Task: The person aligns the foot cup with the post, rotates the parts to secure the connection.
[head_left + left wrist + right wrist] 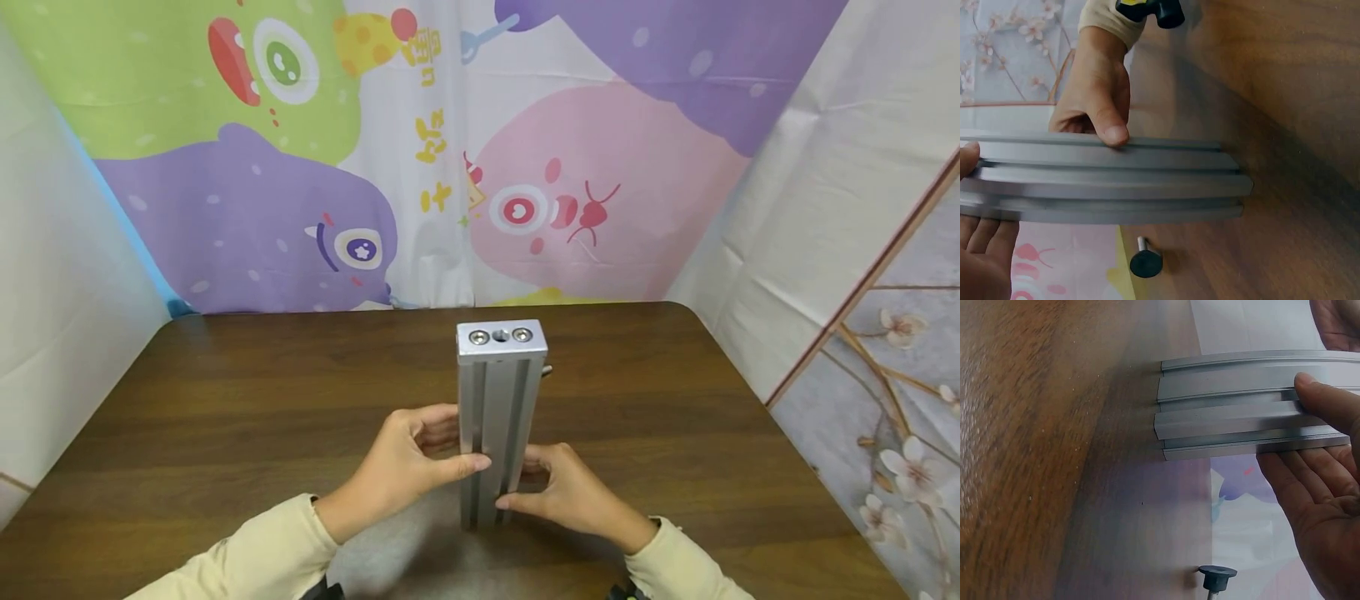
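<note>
An aluminium extrusion profile point(498, 417) stands upright in front of me, its slotted faces running lengthwise. Its top end carries a plate point(501, 336) with two screws and a hole between them. My left hand point(408, 458) grips the profile from the left, thumb across the near face. Lower down, my right hand point(573, 492) holds it from the right, thumb on the near edge. The wrist views show the lower end of the profile point(1222, 419) close to the table; I cannot tell whether it touches. A black levelling foot point(1146, 264) with a metal stud is beyond the profile.
The brown wood-grain table point(285, 375) spreads around the hands. A cartoon-printed curtain point(427, 167) hangs along its far edge. White cloth point(82, 250) stands at the left, and a flower-patterned panel point(892, 400) at the right.
</note>
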Motion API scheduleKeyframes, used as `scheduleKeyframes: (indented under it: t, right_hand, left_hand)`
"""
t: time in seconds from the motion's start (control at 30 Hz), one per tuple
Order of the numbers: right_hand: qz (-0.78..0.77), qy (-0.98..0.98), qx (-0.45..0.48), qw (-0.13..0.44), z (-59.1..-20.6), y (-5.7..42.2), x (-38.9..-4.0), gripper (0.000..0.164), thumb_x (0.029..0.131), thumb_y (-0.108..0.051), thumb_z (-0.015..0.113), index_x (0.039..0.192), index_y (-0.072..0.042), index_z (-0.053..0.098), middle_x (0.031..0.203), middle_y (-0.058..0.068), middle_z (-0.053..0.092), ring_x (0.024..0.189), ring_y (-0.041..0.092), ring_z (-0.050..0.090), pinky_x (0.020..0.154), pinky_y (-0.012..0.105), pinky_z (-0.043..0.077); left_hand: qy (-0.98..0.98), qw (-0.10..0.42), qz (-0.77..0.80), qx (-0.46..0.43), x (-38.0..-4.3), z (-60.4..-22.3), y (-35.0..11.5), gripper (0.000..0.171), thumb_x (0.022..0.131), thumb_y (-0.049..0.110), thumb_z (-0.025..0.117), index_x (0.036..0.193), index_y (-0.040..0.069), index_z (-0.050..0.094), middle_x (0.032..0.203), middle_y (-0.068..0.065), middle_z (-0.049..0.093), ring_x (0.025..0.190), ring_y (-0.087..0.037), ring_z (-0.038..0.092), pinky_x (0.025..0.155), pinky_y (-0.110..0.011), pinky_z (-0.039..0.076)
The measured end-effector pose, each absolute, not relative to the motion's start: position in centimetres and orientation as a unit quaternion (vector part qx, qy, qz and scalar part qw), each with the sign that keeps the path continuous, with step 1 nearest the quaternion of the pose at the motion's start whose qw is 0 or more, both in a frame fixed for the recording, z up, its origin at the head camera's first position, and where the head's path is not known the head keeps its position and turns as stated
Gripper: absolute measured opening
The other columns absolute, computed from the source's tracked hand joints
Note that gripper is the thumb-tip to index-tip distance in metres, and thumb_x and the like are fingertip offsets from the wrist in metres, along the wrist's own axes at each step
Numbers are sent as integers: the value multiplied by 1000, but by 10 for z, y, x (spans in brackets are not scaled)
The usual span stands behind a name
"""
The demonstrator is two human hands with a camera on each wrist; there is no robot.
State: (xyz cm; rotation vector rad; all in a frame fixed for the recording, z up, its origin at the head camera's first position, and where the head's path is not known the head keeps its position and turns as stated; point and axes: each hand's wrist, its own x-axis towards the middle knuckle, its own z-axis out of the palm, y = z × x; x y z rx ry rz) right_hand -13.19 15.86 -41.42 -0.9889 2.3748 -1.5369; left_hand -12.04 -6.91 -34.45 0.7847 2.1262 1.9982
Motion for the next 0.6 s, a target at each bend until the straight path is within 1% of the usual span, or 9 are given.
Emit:
scheduleKeyframes:
  t: [0.23, 0.37, 0.4, 0.47, 0.53, 0.6]
  right_hand:
    - [-522, 782, -332, 75, -415, 158, -132, 46, 80, -18, 79, 120, -2, 63, 113, 9, 69, 100, 14, 67, 89, 28, 56]
    - [-511, 787, -336, 83, -415, 160, -133, 49, 79, -23, 79, 121, -3, 63, 112, 8, 70, 100, 14, 67, 90, 29, 56]
    - [-505, 790, -337, 86, -414, 162, -134, 50, 79, -24, 79, 121, -4, 63, 109, 6, 71, 99, 13, 67, 90, 30, 55]
    - [-496, 794, -338, 95, -412, 168, -138, 52, 77, -26, 80, 122, -4, 63, 110, 5, 71, 101, 14, 66, 93, 32, 54]
    - [-481, 803, -340, 90, -409, 176, -145, 52, 77, -26, 80, 121, -5, 63, 112, 5, 70, 105, 16, 65, 96, 35, 53]
    - [-468, 814, -336, 75, -406, 184, -156, 53, 76, -24, 81, 122, -3, 63, 116, 8, 69, 108, 21, 63, 97, 40, 52]
  left_hand:
    - [703, 53, 660, 260, -121, -347, -69, 42, 78, 3, 78, 114, -11, 62, 104, -23, 69, 97, -19, 69, 85, -30, 57]
    - [699, 54, 663, 262, -120, -348, -70, 42, 78, 3, 78, 114, -11, 62, 106, -23, 68, 98, -20, 68, 86, -31, 57]
    - [698, 55, 664, 262, -120, -348, -70, 42, 78, 3, 78, 114, -11, 62, 107, -23, 68, 99, -21, 68, 86, -31, 57]
    - [696, 57, 665, 263, -120, -349, -70, 42, 78, 2, 78, 115, -10, 62, 108, -23, 68, 100, -21, 68, 87, -31, 57]
    - [695, 56, 666, 264, -120, -349, -69, 42, 78, 2, 78, 115, -10, 62, 108, -23, 68, 100, -21, 68, 87, -31, 56]
    - [694, 53, 667, 266, -121, -350, -69, 41, 78, 2, 78, 114, -11, 62, 108, -23, 68, 99, -20, 68, 87, -31, 57]
